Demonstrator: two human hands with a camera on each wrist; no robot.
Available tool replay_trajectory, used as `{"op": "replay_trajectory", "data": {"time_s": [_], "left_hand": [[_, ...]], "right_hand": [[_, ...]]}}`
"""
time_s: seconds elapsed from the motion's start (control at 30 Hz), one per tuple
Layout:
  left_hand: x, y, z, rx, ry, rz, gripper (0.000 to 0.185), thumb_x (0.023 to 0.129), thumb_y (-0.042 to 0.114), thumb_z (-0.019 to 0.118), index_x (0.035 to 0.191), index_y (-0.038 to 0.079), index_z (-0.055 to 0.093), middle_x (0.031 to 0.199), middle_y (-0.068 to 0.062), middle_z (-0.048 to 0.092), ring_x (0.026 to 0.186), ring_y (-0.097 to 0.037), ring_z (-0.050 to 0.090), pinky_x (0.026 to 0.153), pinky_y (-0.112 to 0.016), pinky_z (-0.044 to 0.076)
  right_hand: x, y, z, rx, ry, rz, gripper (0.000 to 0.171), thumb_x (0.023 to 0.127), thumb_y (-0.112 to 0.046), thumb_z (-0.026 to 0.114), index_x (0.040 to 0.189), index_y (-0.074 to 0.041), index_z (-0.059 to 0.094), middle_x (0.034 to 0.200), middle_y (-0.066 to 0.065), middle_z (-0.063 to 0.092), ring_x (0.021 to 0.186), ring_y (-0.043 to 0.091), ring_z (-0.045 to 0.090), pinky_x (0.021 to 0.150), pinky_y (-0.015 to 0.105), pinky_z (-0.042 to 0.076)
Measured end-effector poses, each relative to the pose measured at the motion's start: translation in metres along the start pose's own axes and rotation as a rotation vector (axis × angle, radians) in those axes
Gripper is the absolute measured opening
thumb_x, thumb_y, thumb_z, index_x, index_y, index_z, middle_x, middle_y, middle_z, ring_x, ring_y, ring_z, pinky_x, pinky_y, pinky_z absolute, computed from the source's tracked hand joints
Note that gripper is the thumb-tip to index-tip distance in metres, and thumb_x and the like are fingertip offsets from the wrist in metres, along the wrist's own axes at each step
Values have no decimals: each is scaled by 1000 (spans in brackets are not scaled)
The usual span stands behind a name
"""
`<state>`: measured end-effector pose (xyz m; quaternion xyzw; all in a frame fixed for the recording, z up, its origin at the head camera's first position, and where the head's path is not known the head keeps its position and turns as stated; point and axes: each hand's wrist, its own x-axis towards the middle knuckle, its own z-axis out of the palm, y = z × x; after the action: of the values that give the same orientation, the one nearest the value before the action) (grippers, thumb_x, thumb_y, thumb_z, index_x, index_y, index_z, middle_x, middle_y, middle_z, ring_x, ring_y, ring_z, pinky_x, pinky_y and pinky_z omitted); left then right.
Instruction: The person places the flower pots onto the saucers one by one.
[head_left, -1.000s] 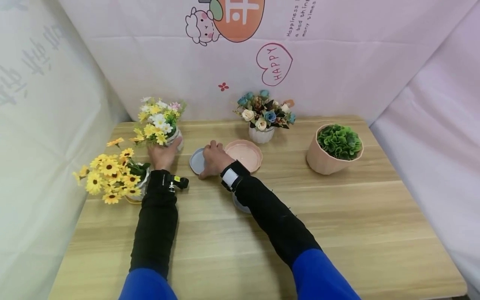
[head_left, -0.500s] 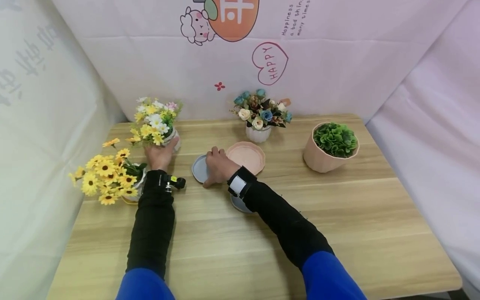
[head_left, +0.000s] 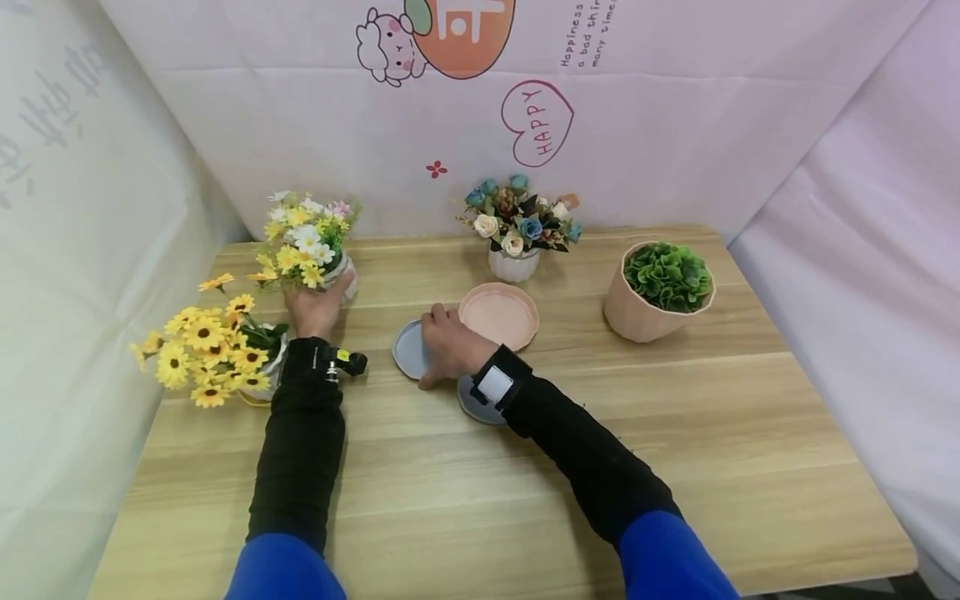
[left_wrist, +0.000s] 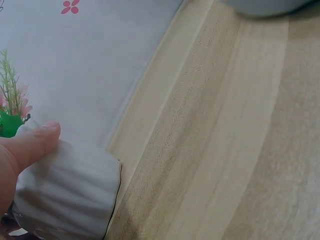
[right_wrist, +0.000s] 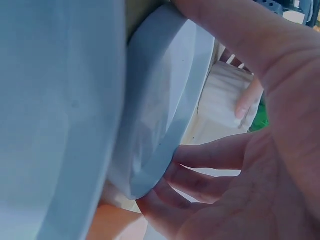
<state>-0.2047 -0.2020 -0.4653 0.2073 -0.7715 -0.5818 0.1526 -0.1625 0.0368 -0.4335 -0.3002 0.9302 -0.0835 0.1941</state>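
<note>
gripping saucer [head_left: 408, 350] below "happy" heart [head_left: 537, 123]

Both forearms are covered by close-fitting black fabric sleeves, and above the elbows the clothing turns bright blue. At the wrist of the left hand [head_left: 313, 310] a small black strap-mounted camera unit [head_left: 341, 362] sticks out sideways, with a tiny yellow mark on its body. The wrist of the right hand [head_left: 450, 348] carries a broad black band [head_left: 501, 377] bearing a white rectangular block [head_left: 495, 384] on its upper face. Both hands are bare, without gloves or rings.
</note>
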Motion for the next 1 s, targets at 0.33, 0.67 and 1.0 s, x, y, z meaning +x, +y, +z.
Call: {"op": "replay_trajectory", "data": {"time_s": [0.33,0.67,1.0], "left_hand": [[0,1,0,36,10,19,86,87,30,89,160,23,44,165,4,47,155,-14,40,131,-28,25],[-1,2,-1,10,15,29,88,87,26,88,161,22,41,166,2,46,156,-15,38,132,-27,24],[-4,0,-2,6,3,29,91,86,28,89,162,23,39,166,1,46,156,-17,40,132,-28,25]], "right_hand": [[-22,10,8,-17,19,-42,104,79,-47,93,152,7,41,142,22,47,124,34,48,113,42,47],[-45,25,10,83,4,-43,111,77,-39,96,158,4,36,154,23,42,140,34,44,122,44,41],[-62,39,13,83,37,53,115,71,-41,99,160,-1,38,156,21,44,138,34,49,115,47,49]]}}
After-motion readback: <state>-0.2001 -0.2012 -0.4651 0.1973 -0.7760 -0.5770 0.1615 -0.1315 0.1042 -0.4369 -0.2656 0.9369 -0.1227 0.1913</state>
